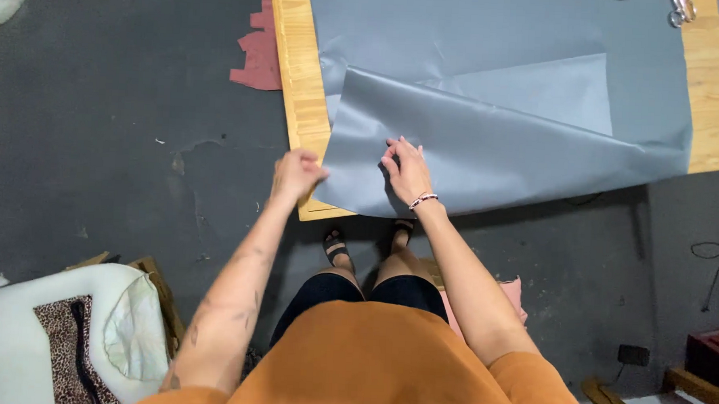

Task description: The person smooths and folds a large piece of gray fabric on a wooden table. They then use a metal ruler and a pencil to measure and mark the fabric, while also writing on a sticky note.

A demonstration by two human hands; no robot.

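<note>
- Grey sheet material (pixel 508 128) lies spread over the wooden desk (pixel 300 78), filling the upper centre and upper right of the frame; its near edge hangs just past the desk's front edge.
- One part of the sheet is folded back on itself, showing a lighter underside as a paler patch (pixel 542 93) at upper centre-right.
- Left hand (pixel 296 173), centre of frame: grip closed together, pinching the sheet's lower left corner at the desk's front corner.
- Right hand (pixel 407 170), just right of the left hand: fingers spread apart, lying flat on the sheet near its front edge; not clamped on anything. Beaded bracelet (pixel 423 200) at the wrist.
- Hands near each other, not touching.
- Scissors (pixel 681 10) at the top right edge, resting on the sheet, well apart from both hands.
- Reddish scrap (pixel 258 52) on the dark floor (pixel 96 134), just beside the desk's left edge, upper centre-left.
- White chair with leopard-print cushion (pixel 63 334) at lower left.
- Person in orange top, sandalled feet visible below the desk edge.
</note>
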